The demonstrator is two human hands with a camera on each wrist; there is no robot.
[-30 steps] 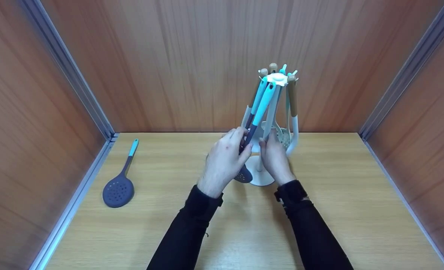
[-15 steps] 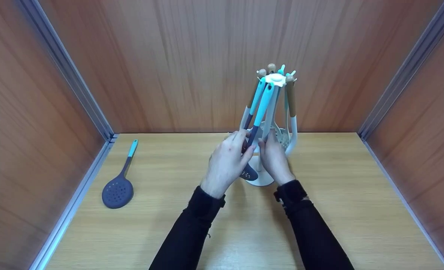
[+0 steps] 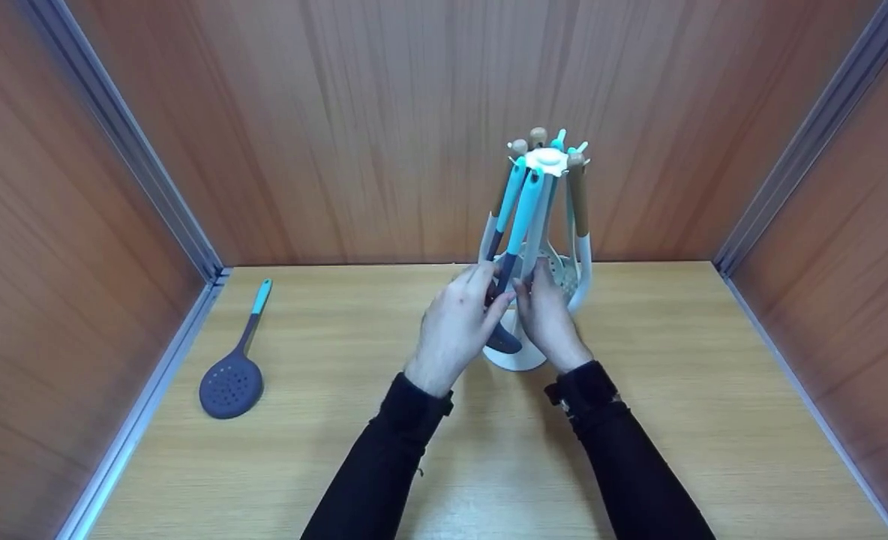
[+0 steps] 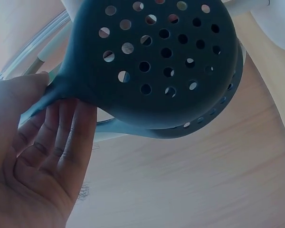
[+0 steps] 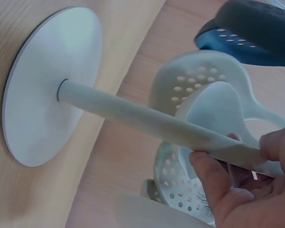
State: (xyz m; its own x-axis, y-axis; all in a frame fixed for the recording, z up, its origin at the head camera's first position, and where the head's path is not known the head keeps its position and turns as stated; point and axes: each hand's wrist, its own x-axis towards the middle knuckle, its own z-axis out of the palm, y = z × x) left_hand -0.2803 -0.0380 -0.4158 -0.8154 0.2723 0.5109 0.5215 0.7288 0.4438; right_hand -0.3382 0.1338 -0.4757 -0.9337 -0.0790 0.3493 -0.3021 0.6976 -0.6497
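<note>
My left hand [image 3: 455, 319] holds a dark skimmer [image 4: 156, 57] with a turquoise handle by its neck; the handle's top is at the crown of a white utensil stand [image 3: 547, 160]. In the left wrist view its perforated head fills the upper middle, overlapping another dark perforated utensil [image 4: 211, 121] behind it. My right hand [image 3: 550, 315] grips the stand's pole [image 5: 133, 116] between thumb and fingers, above its round white base [image 5: 52, 90]. Pale perforated utensils [image 5: 199, 78] hang behind the pole in the right wrist view.
Another dark skimmer [image 3: 232, 386] with a turquoise handle lies on the table [image 3: 324, 450] at the left. Brown-handled utensils [image 3: 577, 199] hang on the stand's right side. Wood-grain panels [image 3: 384, 127] with grey metal edging close in the back and both sides.
My left hand has shifted slightly right with the skimmer, and the skimmer's head has swung right, across the stand's base. My right hand keeps its grip on the pole.
</note>
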